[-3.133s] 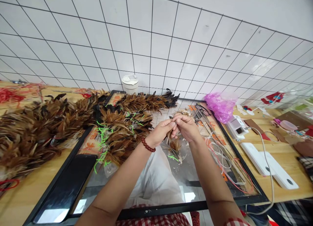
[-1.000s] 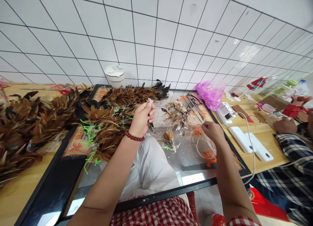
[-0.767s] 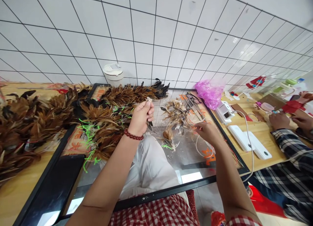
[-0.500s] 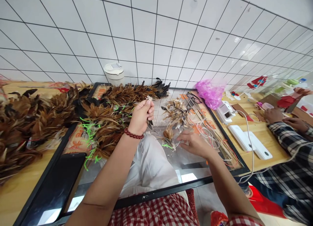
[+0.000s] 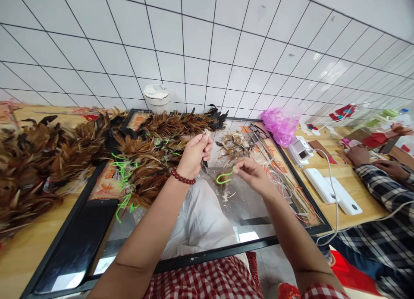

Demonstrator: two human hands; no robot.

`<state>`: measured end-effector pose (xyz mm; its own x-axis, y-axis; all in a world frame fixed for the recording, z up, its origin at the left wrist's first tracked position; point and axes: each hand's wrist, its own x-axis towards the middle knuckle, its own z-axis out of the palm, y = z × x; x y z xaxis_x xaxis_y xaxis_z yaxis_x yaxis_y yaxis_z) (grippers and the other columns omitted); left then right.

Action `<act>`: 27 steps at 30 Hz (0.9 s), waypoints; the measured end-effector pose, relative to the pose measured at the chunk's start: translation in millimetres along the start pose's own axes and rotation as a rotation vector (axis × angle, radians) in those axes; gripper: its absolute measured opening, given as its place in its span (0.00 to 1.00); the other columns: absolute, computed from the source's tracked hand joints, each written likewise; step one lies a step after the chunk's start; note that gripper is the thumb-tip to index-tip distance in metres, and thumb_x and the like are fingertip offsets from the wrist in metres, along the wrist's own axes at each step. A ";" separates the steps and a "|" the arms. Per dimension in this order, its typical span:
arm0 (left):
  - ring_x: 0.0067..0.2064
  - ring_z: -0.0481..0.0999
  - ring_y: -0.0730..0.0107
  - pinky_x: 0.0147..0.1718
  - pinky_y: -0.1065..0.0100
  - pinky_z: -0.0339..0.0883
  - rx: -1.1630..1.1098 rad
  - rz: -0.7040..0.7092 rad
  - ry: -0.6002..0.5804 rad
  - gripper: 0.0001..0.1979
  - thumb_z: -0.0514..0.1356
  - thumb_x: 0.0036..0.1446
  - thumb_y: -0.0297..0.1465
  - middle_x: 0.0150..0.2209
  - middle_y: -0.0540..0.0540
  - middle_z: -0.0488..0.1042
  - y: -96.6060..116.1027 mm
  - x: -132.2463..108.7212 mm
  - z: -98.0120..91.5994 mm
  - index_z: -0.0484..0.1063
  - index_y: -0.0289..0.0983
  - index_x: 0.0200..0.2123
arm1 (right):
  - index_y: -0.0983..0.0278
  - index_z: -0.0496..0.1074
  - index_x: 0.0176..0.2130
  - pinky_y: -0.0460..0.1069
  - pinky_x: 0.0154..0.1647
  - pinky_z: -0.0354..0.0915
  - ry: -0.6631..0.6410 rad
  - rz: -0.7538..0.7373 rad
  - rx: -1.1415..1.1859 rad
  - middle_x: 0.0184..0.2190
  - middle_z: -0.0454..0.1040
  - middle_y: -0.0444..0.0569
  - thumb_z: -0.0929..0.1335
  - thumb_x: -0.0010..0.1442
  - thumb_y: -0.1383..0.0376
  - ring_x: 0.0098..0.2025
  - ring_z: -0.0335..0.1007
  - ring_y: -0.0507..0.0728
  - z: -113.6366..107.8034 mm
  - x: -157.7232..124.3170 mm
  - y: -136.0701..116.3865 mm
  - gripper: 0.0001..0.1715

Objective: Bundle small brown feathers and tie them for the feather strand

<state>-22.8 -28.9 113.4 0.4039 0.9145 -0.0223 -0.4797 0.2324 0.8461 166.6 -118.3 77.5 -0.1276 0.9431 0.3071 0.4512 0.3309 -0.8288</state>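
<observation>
My left hand (image 5: 196, 154) is closed around a small bunch of feathers (image 5: 207, 133); pale quill ends stick out above the thumb and a dark tip shows below. Between thumb and fingers, my right hand (image 5: 252, 174) pinches a bright green tie (image 5: 224, 178), bent into a hook shape. Under it a few brown feathers (image 5: 225, 190) lie on the glass. Just beyond is a loose pile of feathers (image 5: 237, 143). Left of my left hand lie brown feather bundles (image 5: 150, 184), with green ties (image 5: 122, 174) at their ends.
A black-framed glass panel (image 5: 223, 250) spans my lap. A black phone (image 5: 77, 247) lies on its left. Glasses (image 5: 259, 130), a purple plastic bag (image 5: 280, 125), white cables and white power strips (image 5: 333, 191) are to the right. A co-worker's hands (image 5: 359, 154) are farther right.
My right hand has picked the green tie up from the glass and lifted it. My left hand still holds its feathers. The view has shifted slightly.
</observation>
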 end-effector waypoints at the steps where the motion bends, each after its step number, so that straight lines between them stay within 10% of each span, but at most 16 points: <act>1: 0.17 0.52 0.85 0.15 0.80 0.49 0.002 -0.012 -0.022 0.14 0.61 0.55 0.37 0.20 0.55 0.58 -0.9 -0.5 0.7 0.64 0.34 0.26 | 0.62 0.71 0.30 0.49 0.39 0.63 0.032 0.015 0.061 0.32 0.69 0.46 0.68 0.59 0.60 0.35 0.66 0.53 -7.6 5.1 -3.7 0.09; 10: 0.19 0.63 0.79 0.20 0.74 0.63 -0.021 -0.225 -0.298 0.15 0.63 0.52 0.39 0.20 0.53 0.61 -16.7 -9.0 11.5 0.65 0.34 0.26 | 0.61 0.74 0.28 0.50 0.40 0.65 0.217 -0.027 0.157 0.34 0.71 0.47 0.72 0.52 0.59 0.39 0.67 0.54 -4.9 44.2 -18.1 0.08; 19: 0.18 0.55 0.85 0.16 0.80 0.50 0.026 -0.207 -0.244 0.16 0.62 0.53 0.38 0.21 0.54 0.58 -21.5 -2.3 4.8 0.63 0.33 0.25 | 0.60 0.60 0.29 0.42 0.16 0.47 0.338 0.159 0.670 0.21 0.64 0.39 0.69 0.54 0.56 0.18 0.50 0.46 -9.7 72.9 -28.2 0.16; 27: 0.17 0.50 0.87 0.15 0.81 0.43 0.050 -0.207 -0.184 0.16 0.63 0.52 0.38 0.20 0.55 0.57 -19.4 -0.6 4.5 0.62 0.33 0.25 | 0.61 0.73 0.43 0.44 0.23 0.53 -0.104 0.183 0.596 0.25 0.68 0.41 0.73 0.51 0.58 0.23 0.58 0.47 9.8 74.6 -6.4 0.19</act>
<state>-10.2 -35.4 99.4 0.6262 0.7727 -0.1041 -0.3347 0.3870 0.8592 145.5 -49.8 101.1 -0.1937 0.9745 0.1136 -0.0923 0.0972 -0.9910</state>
